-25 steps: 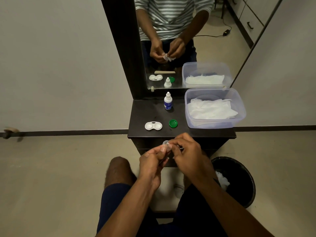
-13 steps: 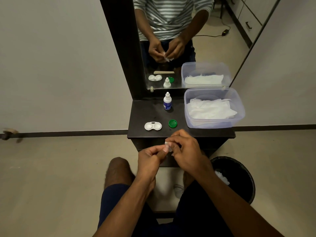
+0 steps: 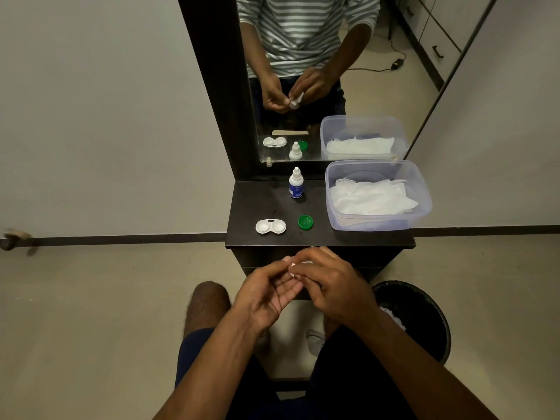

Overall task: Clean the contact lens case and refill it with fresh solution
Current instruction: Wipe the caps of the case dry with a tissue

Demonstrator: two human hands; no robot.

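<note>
The white lens case is lying open on the dark worktop, both round wells facing up, uncapped. A green cap is sitting just beside it, and the solution bottle is standing upright behind. In front of the worktop, the left hand and right hand are meeting, their grip pinching a small white piece, too hidden to identify.
</note>
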